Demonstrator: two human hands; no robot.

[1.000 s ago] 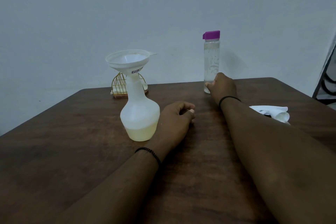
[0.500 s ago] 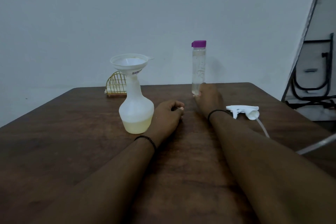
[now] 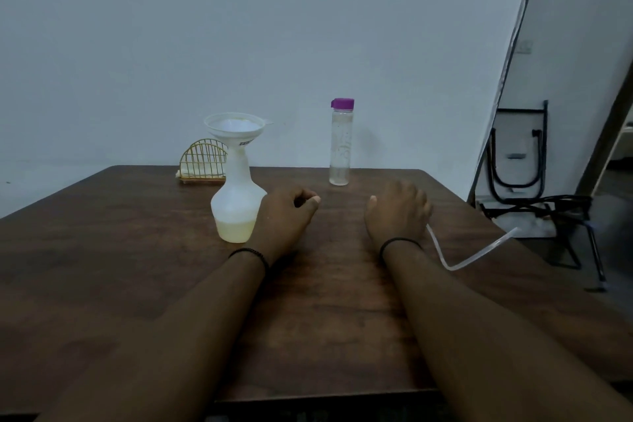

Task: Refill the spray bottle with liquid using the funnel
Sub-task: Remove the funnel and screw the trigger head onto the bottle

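A small gold wire rack with an arched top (image 3: 204, 161) is standing at the far edge of the dark brown wooden table (image 3: 102, 250), toward its far left corner. Beyond the table's right edge, a folded black metal frame (image 3: 517, 147) is leaning against the white wall (image 3: 239, 27), and black metal legs (image 3: 579, 236) are resting on the floor below it.

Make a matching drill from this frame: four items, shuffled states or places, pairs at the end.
1 funnel
2 spray bottle
3 clear bottle
4 tube

a purple cap on, standing upright
b pale yellow liquid in its base
c seated in the spray bottle's neck
d curving out from under the right hand

Pairs: 1-c, 2-b, 3-a, 4-d
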